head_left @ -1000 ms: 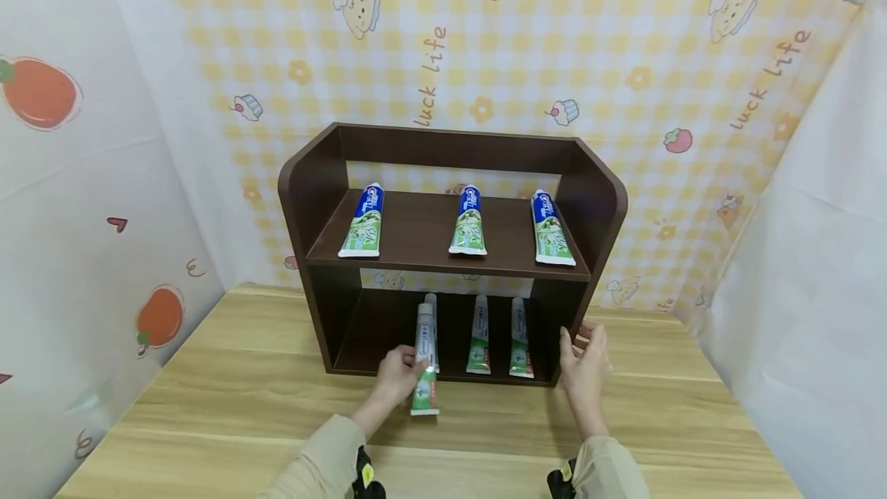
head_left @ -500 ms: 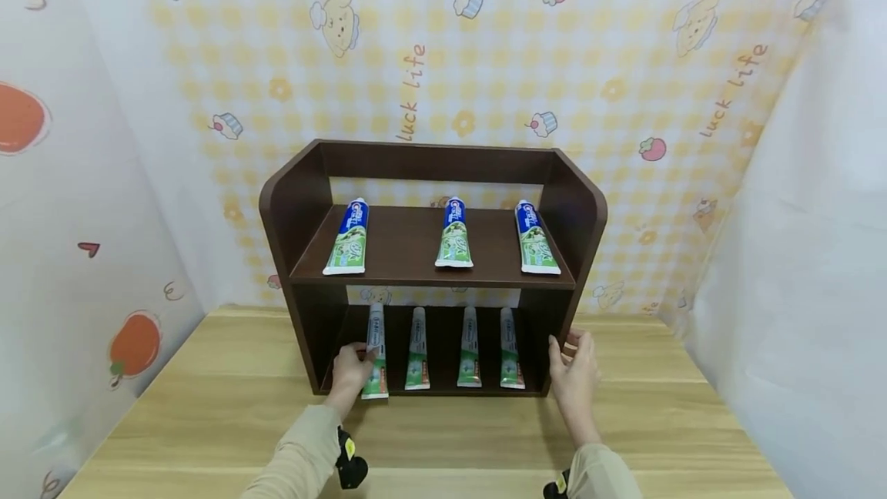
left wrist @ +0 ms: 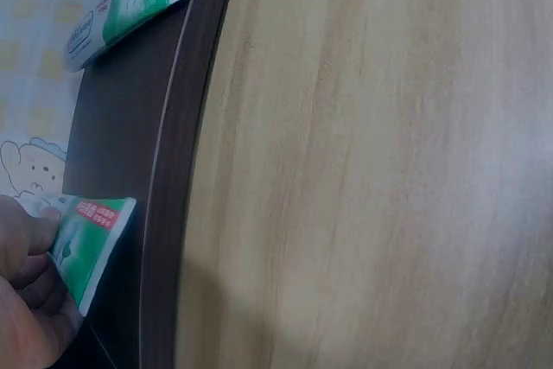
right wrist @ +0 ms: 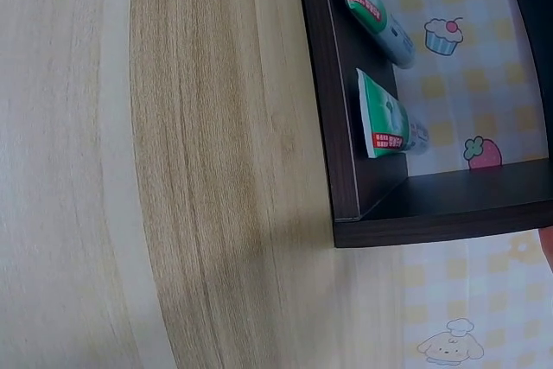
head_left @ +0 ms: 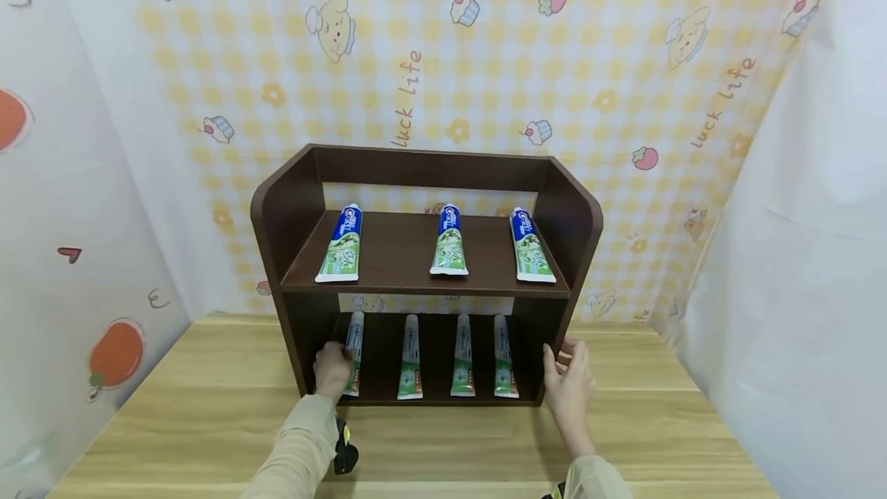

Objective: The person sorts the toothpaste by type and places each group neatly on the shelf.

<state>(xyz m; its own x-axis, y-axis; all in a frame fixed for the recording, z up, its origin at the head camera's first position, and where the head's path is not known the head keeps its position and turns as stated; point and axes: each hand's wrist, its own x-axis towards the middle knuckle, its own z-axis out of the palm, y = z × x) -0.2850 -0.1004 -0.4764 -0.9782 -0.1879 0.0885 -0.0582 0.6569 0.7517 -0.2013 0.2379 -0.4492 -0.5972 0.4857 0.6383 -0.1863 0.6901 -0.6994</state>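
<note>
A dark brown two-tier shelf (head_left: 430, 288) stands on the wooden table. My left hand (head_left: 333, 368) pinches a green and silver toothpaste tube (head_left: 355, 337) at the left end of the lower tier; in the left wrist view the thumb and fingers close round the tube's side (left wrist: 86, 239). To its right lie three similar tubes, the nearest being a green toothpaste tube (head_left: 411, 360). My right hand (head_left: 570, 387) holds the outer face of the shelf's right side panel; only a sliver of a finger shows in the right wrist view.
On the upper tier lie three blue and green toothpaste tubes, at left (head_left: 341, 245), centre (head_left: 450, 241) and right (head_left: 532, 246). A yellow checked cloth (head_left: 478, 52) hangs behind the shelf. The wooden table (head_left: 443, 453) extends in front and to both sides.
My left hand has carried the toothpaste tube leftward and back, from the front of the lower tier to its left end. The right hand stays at the side panel. The head view has shifted.
</note>
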